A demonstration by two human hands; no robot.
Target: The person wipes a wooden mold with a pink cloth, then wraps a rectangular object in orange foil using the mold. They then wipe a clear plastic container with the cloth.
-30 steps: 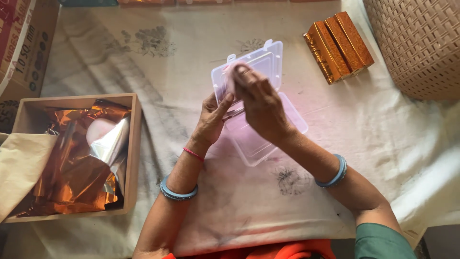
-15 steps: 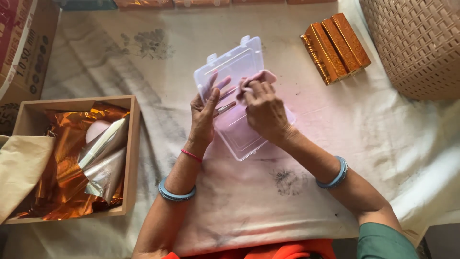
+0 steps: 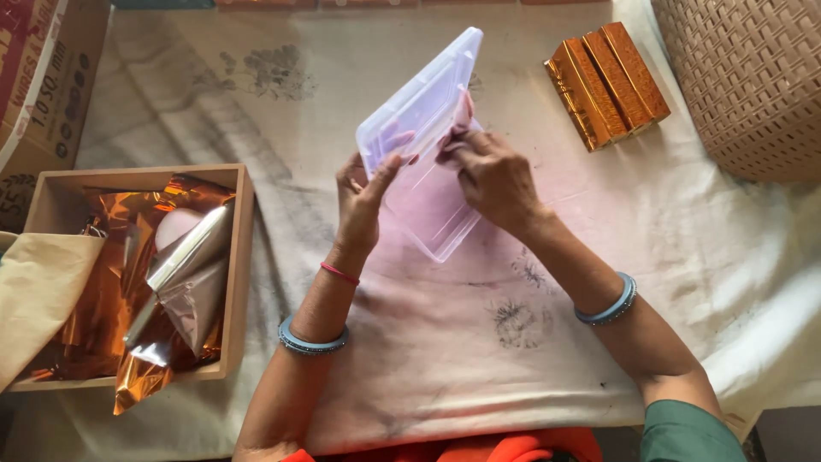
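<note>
A clear plastic hinged box (image 3: pixel 428 205) lies open on the cloth-covered table in the head view, its lid (image 3: pixel 419 103) tilted up. My left hand (image 3: pixel 363 201) holds the box's left side, fingers against the lid. My right hand (image 3: pixel 492 175) presses a small pink cloth (image 3: pixel 462 115) against the inside of the lid, pinched between the fingers.
A wooden tray (image 3: pixel 239 257) at the left holds crumpled copper foil sheets (image 3: pixel 103 316). Three copper-wrapped bars (image 3: pixel 607 81) lie at the upper right, next to a woven basket (image 3: pixel 753 77). A cardboard box (image 3: pixel 43 77) stands at the far left. A pale cloth (image 3: pixel 513 342) covers the table.
The box has shifted up and left and its lid has swung more upright. My right hand with the pink cloth has moved from the box's base onto the lid.
</note>
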